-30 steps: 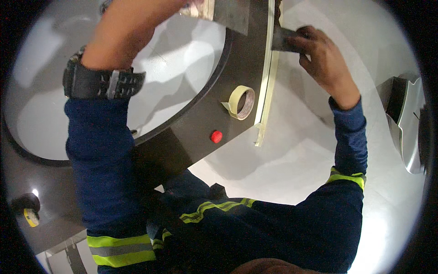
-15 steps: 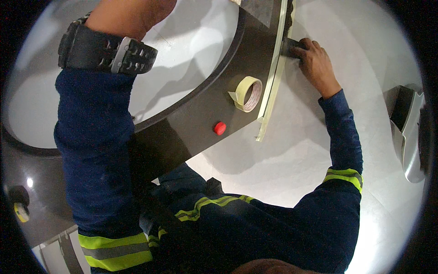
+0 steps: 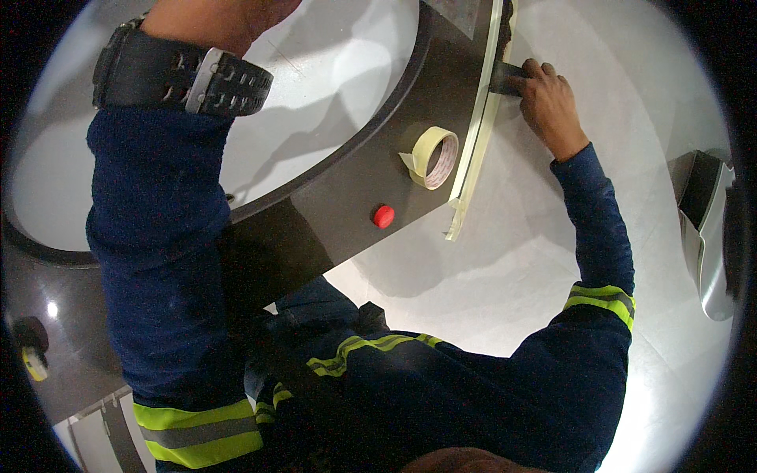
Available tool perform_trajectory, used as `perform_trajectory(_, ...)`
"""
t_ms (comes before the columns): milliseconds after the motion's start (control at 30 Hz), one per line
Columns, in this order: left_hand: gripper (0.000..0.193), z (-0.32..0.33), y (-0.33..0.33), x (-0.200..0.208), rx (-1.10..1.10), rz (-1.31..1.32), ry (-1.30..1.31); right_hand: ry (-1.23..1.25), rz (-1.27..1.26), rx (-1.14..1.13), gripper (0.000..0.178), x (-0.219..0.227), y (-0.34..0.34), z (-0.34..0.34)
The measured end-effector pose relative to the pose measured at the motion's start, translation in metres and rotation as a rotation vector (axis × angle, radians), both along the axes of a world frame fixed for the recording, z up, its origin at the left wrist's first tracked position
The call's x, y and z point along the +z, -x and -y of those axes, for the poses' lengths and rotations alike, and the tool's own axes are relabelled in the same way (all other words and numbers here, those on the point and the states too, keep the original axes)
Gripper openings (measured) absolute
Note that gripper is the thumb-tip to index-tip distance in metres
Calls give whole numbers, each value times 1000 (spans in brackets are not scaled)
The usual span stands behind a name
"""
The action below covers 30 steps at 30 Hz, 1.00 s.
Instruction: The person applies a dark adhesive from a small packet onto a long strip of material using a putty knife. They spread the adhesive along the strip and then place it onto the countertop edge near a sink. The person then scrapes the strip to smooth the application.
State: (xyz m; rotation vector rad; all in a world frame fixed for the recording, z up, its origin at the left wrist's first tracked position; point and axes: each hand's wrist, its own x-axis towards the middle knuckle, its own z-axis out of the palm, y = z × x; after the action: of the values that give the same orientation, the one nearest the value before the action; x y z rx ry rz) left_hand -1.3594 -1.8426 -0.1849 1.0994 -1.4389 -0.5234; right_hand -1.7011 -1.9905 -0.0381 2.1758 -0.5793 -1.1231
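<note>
My right hand [image 3: 547, 102] grips a dark flat spreader [image 3: 507, 80], its edge against the joint where the brown countertop [image 3: 339, 225] meets the pale wall. Strips of cream masking tape [image 3: 475, 146] run along both sides of that joint. Beyond the spreader, a dark uneven bead [image 3: 507, 31] shows between the strips. My left hand [image 3: 229, 24] reaches across the countertop at the upper left, and the top edge of the view cuts off its fingers. A black watch strap [image 3: 158, 75] wraps that wrist. Near the joint stands a masking tape roll [image 3: 432, 158], with a small red cap [image 3: 384, 217] beside it.
A white basin [image 3: 315, 94] sits inside the countertop's curved opening. On the countertop at the lower left lies a small yellow and dark object [image 3: 35, 364]. At the far right, a metallic fixture [image 3: 714, 244] projects from the pale wall.
The view has shifted slightly. My left wrist is a little farther up in the picture. The spreader stays at nearly the same spot on the joint.
</note>
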Motion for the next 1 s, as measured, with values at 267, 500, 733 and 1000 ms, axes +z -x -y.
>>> perform_trajectory(267,28,9,8,-7,31,67,-37,-84,265,-139,35,50,-40,-27)
perform_trajectory(500,52,12,26,-9,-170,-100,-153,-717,1277,-519,54,52,-93,-68)
perform_trajectory(733,39,12,47,-2,-629,-1558,-258,-952,1512,-593,59,7,-101,-67)
perform_trajectory(1000,36,2,34,22,-425,-1408,-425,-783,1225,-408,52,27,-104,-41)
